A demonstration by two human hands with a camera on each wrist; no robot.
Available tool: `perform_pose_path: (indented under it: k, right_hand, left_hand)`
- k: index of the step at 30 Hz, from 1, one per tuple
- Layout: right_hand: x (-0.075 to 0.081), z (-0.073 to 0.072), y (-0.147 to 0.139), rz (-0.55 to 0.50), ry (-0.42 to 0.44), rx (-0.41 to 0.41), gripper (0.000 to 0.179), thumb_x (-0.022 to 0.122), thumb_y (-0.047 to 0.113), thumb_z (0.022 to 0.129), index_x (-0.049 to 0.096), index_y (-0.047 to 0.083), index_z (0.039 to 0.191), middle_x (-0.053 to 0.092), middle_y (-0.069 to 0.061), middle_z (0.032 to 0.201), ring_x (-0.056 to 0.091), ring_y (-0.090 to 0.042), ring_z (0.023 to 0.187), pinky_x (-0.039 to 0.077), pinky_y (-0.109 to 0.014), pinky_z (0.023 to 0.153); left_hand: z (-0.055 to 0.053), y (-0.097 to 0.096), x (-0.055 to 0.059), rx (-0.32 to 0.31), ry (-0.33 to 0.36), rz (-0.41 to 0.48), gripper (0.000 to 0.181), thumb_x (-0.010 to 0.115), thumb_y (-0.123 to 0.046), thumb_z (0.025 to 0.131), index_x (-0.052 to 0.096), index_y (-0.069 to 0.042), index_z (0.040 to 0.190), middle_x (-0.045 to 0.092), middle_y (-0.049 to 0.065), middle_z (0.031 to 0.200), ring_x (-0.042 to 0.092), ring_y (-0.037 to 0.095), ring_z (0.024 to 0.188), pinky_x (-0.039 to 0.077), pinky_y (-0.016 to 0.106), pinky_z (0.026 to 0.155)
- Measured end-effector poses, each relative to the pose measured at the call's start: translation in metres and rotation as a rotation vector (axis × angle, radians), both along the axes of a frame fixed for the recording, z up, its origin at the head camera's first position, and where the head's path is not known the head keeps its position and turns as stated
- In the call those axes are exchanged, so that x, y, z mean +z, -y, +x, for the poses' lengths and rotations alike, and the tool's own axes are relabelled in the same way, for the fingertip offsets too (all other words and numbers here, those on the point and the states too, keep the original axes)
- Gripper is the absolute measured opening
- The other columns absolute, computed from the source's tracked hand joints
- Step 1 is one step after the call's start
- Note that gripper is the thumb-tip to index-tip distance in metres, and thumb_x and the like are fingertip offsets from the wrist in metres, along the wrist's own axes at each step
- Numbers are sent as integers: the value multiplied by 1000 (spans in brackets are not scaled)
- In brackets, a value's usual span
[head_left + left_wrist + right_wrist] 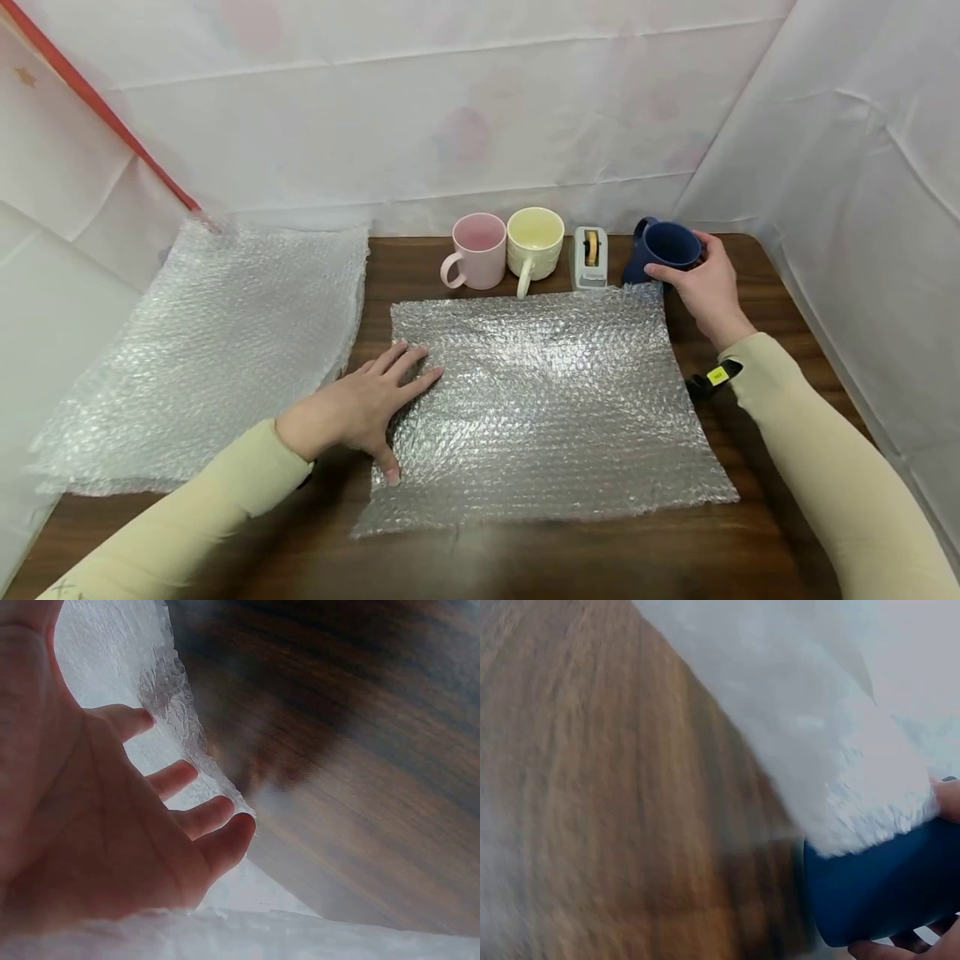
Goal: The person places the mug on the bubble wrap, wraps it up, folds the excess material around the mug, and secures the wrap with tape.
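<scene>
A sheet of bubble wrap (pixel 540 408) lies flat on the table in the head view. My left hand (pixel 363 404) is spread out over its left edge; in the left wrist view the fingers of this hand (pixel 127 817) are apart with nothing between them. At the back right, my right hand (pixel 705 287) grips a dark blue mug (pixel 633 268), thumb on the near side and fingers round the right side. The sheet's far right corner touches the mug's front. In the right wrist view the wrap partly covers the blue mug (pixel 877 892), and only some fingers show.
A pink mug (pixel 487 262), a pale yellow mug (pixel 542 260) and a grey tape dispenser (pixel 591 277) stand along the back edge. More bubble wrap (pixel 232 350) is stacked at the left. White cloth (pixel 480 108) hangs behind the brown wooden table (pixel 525 562).
</scene>
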State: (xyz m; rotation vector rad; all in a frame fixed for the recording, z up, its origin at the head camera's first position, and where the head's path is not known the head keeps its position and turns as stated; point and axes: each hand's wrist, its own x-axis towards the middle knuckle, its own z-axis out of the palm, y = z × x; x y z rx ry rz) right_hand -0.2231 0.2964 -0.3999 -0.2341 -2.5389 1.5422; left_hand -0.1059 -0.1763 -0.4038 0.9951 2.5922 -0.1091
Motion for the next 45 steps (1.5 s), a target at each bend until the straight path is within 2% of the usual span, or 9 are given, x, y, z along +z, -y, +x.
perform_pose_path:
  k: [5, 11, 15, 19, 24, 31, 38, 45]
  right_hand:
    - [18, 9, -8, -6, -67, -18, 89, 81, 33, 84, 29, 16, 154, 40, -11, 149, 44, -22, 128, 45, -31, 98]
    - [58, 29, 1, -49, -142, 23, 83, 83, 21, 83, 36, 21, 151, 47, -4, 142, 48, -18, 123, 46, -20, 91]
    - [78, 47, 17, -37, -206, 111, 79, 84, 16, 81, 41, 18, 148, 52, -3, 137, 51, -17, 119, 45, -17, 89]
    - [86, 64, 41, -38, -225, 224, 79, 85, 10, 79, 43, 13, 146, 54, -5, 133, 54, -16, 115, 45, -19, 90]
    - [76, 77, 67, -69, -146, 388, 81, 86, 6, 77, 44, 11, 146, 57, -7, 130, 55, -18, 112, 45, -24, 89]
    - [42, 79, 94, -67, -42, 648, 88, 90, 8, 72, 43, 12, 146, 57, -10, 132, 57, -28, 109, 54, -41, 81]
    - [12, 90, 112, -46, 3, 780, 92, 95, 17, 65, 47, 17, 144, 58, -6, 131, 58, -26, 116, 56, -40, 84]
    - [1, 95, 116, -53, -14, 889, 95, 96, 12, 62, 47, 14, 143, 59, -7, 131, 59, -30, 117, 56, -42, 88]
  left_hand:
    - [1, -1, 1, -1, 3, -14, 148, 77, -82, 42, 17, -18, 161, 7, 17, 164, 7, 45, 148, 27, 58, 113]
    - [1, -1, 3, -3, -11, -31, 148, 78, -82, 42, 17, -18, 161, 10, 16, 164, 7, 45, 148, 27, 59, 113]
    - [1, 0, 5, -3, -13, -30, 149, 76, -83, 41, 17, -18, 161, 10, 17, 164, 7, 45, 148, 26, 60, 113]
    - [0, -1, 6, -8, -14, -27, 149, 75, -83, 41, 17, -18, 161, 10, 17, 164, 8, 46, 148, 26, 61, 113]
    - [-2, -1, 7, -21, -9, -26, 147, 76, -83, 42, 17, -18, 161, 8, 16, 164, 9, 45, 148, 29, 59, 112]
    - [-8, 0, 8, -29, -9, -28, 146, 78, -80, 42, 20, -18, 160, 9, 17, 164, 12, 45, 147, 29, 60, 112]
    - [-8, 0, 9, -37, -13, -29, 146, 79, -80, 42, 21, -18, 160, 11, 17, 164, 13, 45, 147, 29, 60, 112]
    - [-7, 1, 10, -37, -19, -2, 146, 83, -76, 42, 23, -16, 160, 13, 19, 163, 13, 46, 147, 30, 59, 112]
